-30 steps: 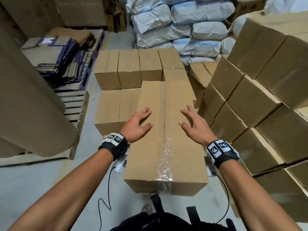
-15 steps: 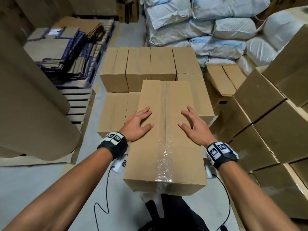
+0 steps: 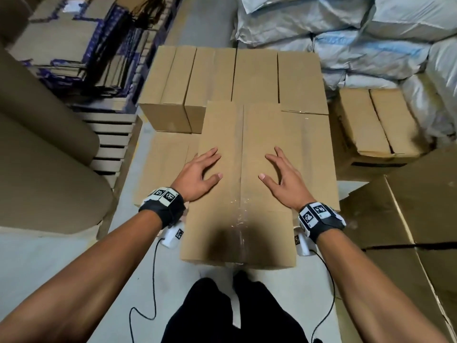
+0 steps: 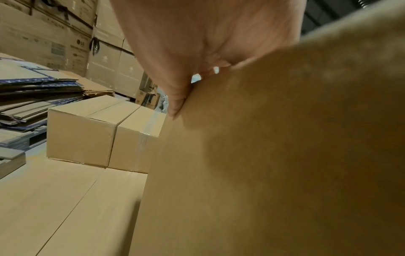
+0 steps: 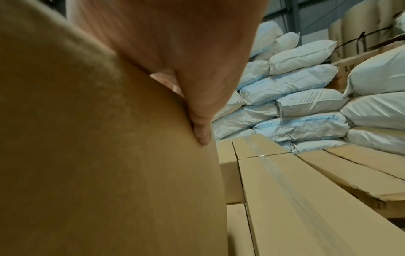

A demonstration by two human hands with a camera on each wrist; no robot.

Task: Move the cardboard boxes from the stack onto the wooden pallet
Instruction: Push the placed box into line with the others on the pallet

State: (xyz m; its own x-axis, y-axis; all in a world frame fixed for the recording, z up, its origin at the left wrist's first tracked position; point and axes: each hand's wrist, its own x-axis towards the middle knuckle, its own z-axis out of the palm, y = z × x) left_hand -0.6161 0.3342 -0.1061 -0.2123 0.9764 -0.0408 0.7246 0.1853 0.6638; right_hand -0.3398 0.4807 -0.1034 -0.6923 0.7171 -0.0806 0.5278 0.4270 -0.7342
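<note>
Both hands flat, fingers spread and straight, on top of a taped cardboard box (image 3: 243, 184): left hand (image 3: 197, 175) at its left edge, right hand (image 3: 282, 179) on the right half. Neither grasps it. Box sits on lower boxes (image 3: 160, 167), against a back row of boxes (image 3: 235, 78). Stack (image 3: 405, 219) on the right, white sacks (image 3: 371, 40) behind, a pallet (image 3: 111, 142) on the left.

"LG" stands printed on a stacked carton (image 4: 65, 45).

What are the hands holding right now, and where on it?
Both the left hand and right hand press flat on the top face of one cardboard box; neither grips it.
</note>
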